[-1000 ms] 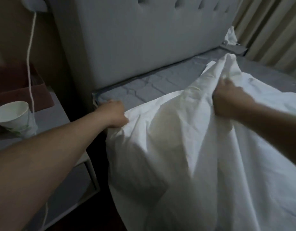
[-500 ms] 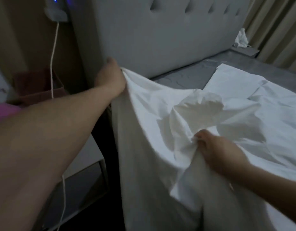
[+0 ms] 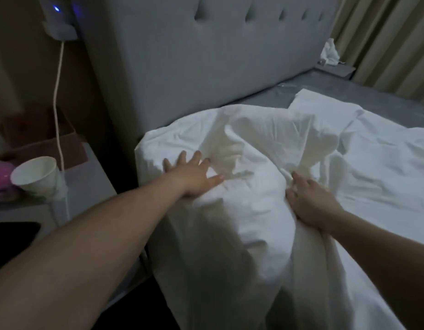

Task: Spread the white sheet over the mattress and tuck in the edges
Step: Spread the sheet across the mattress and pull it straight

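The white sheet (image 3: 265, 210) lies rumpled over the near corner of the grey mattress (image 3: 325, 89) and hangs down its side. My left hand (image 3: 194, 175) rests flat on the sheet near the corner, fingers spread and straight. My right hand (image 3: 311, 201) sits further right, its fingers curled into a bunched fold of the sheet. A strip of bare mattress shows along the headboard at the far right.
A grey tufted headboard (image 3: 206, 67) stands behind the bed. Left of the bed a nightstand (image 3: 91, 186) carries a white paper cup (image 3: 37, 175), a pink item and a dark phone (image 3: 13, 236). A white cable (image 3: 57, 110) hangs from a wall device. Curtains (image 3: 392, 44) hang at the right.
My left hand has let go of the sheet corner it held up by the headboard and now lies flat on the sheet. The sheet has dropped over the mattress corner.
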The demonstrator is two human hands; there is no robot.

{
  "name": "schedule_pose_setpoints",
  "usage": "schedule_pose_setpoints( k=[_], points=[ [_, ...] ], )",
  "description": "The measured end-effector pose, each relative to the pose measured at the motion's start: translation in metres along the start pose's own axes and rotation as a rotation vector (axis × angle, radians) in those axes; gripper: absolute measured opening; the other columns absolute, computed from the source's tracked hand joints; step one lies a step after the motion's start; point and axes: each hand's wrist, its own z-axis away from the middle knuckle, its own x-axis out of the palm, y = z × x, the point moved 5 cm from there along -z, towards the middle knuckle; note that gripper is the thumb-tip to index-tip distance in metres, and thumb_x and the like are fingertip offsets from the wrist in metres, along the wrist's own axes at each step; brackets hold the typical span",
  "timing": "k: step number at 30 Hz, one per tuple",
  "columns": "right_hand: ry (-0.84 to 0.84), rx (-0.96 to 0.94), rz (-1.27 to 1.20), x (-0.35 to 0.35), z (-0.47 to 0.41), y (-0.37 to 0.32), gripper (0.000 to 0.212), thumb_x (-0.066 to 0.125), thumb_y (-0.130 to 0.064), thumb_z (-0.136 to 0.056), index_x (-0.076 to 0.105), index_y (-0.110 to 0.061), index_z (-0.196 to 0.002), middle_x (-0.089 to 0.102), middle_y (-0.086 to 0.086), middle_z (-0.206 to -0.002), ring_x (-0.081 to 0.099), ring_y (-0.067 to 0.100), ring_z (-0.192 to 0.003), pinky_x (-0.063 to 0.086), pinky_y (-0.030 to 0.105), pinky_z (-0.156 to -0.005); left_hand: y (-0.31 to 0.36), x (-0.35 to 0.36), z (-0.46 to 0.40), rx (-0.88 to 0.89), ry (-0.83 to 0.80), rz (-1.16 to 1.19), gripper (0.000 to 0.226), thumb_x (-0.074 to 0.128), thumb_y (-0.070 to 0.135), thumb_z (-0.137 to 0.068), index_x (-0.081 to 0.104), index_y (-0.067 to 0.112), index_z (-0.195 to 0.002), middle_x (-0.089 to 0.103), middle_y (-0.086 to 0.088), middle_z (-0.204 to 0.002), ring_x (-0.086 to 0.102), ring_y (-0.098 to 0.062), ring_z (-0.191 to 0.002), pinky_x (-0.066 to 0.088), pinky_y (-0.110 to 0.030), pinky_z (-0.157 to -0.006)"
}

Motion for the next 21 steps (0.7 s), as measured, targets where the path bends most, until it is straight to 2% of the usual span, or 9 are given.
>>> schedule_pose_setpoints(
  k=[1, 3, 6, 9, 11, 14, 16, 18, 21],
  points=[
    [-0.045, 0.004, -0.025, -0.001, 0.003, -0.001, 0.060, 0.046, -0.046, -0.101, 0.032, -0.022, -0.154, 0.046, 0.019, -0.153, 0.049, 0.038, -0.136, 0.038, 0.049, -0.110, 0.001, 0.009, 0.001, 0.001, -0.008, -0.045, 0.093, 0.016, 0.091, -0.084, 0.002, 0.042, -0.162, -0.011, 0.010, -0.172, -0.010, -0.034, -0.158, 0.000, -0.072, -0.117],
    [-0.150, 0.008, -0.122, -0.017, 0.010, -0.002, 0.062, 0.057, -0.043, -0.100, 0.035, -0.020, -0.153, 0.046, 0.018, -0.153, 0.049, 0.035, -0.134, 0.037, 0.041, -0.108, 0.003, 0.010, 0.002, -0.028, 0.018, -0.073, 0.094, 0.018, 0.092, -0.084, 0.001, 0.043, -0.162, -0.011, 0.009, -0.172, -0.009, -0.036, -0.157, 0.002, -0.071, -0.118],
    [-0.144, -0.029, -0.149, -0.044, 0.042, 0.004, 0.063, 0.059, -0.045, -0.101, 0.036, -0.023, -0.156, 0.048, 0.013, -0.154, 0.050, 0.032, -0.133, 0.036, 0.035, -0.106, 0.016, -0.002, -0.001, -0.136, -0.002, -0.081, 0.085, 0.032, 0.083, -0.088, 0.018, 0.041, -0.160, 0.009, 0.002, -0.170, 0.010, -0.040, -0.154, 0.011, -0.074, -0.114],
    [-0.031, -0.100, -0.057, -0.046, 0.095, 0.025, 0.066, 0.058, -0.050, -0.100, 0.038, -0.023, -0.157, 0.045, 0.005, -0.159, 0.043, 0.026, -0.144, 0.032, 0.035, -0.117, 0.060, -0.019, 0.017, -0.181, 0.047, -0.106, 0.058, 0.049, 0.042, -0.093, 0.042, 0.029, -0.150, 0.032, -0.005, -0.156, 0.027, -0.039, -0.143, 0.021, -0.073, -0.111],
    [-0.015, -0.103, -0.096, -0.041, 0.135, 0.047, 0.061, 0.057, -0.050, -0.100, 0.044, -0.023, -0.153, 0.044, 0.000, -0.159, 0.039, 0.021, -0.146, 0.029, 0.034, -0.120, 0.108, -0.026, 0.040, -0.028, 0.244, -0.028, 0.053, 0.048, 0.026, -0.092, 0.044, 0.023, -0.145, 0.036, -0.003, -0.152, 0.030, -0.033, -0.142, 0.027, -0.067, -0.112],
    [0.057, -0.034, -0.144, -0.048, 0.198, 0.104, 0.054, 0.057, -0.045, -0.101, 0.051, -0.022, -0.149, 0.046, -0.002, -0.157, 0.038, 0.019, -0.146, 0.027, 0.031, -0.118, 0.203, -0.026, 0.095, 0.288, 0.454, 0.069, 0.054, 0.045, 0.020, -0.091, 0.043, 0.023, -0.146, 0.030, 0.001, -0.161, 0.022, -0.027, -0.150, 0.023, -0.059, -0.119],
    [0.100, 0.039, -0.156, -0.056, 0.232, 0.144, 0.051, 0.058, -0.044, -0.101, 0.053, -0.022, -0.147, 0.047, 0.000, -0.156, 0.041, 0.020, -0.144, 0.030, 0.033, -0.118, 0.260, -0.015, 0.130, 0.454, 0.417, 0.047, 0.052, 0.047, 0.028, -0.096, 0.044, 0.025, -0.148, 0.028, 0.003, -0.164, 0.021, -0.025, -0.152, 0.019, -0.058, -0.121],
    [0.142, 0.142, -0.187, -0.067, 0.268, 0.193, 0.049, 0.058, -0.045, -0.101, 0.055, -0.023, -0.145, 0.050, 0.000, -0.153, 0.045, 0.021, -0.141, 0.034, 0.035, -0.116, 0.316, 0.007, 0.168, 0.599, 0.275, -0.045, 0.051, 0.046, 0.040, -0.100, 0.044, 0.025, -0.149, 0.026, 0.003, -0.165, 0.022, -0.026, -0.152, 0.018, -0.061, -0.121],
    [0.213, 0.325, -0.268, -0.086, 0.343, 0.272, 0.050, 0.057, -0.047, -0.101, 0.053, -0.025, -0.145, 0.050, 0.000, -0.152, 0.051, 0.021, -0.133, 0.039, 0.035, -0.108, 0.394, 0.047, 0.236, 0.744, 0.099, -0.162, 0.053, 0.046, 0.050, -0.100, 0.045, 0.024, -0.147, 0.035, 0.002, -0.159, 0.035, -0.030, -0.143, 0.032, -0.060, -0.115]
  ],
)
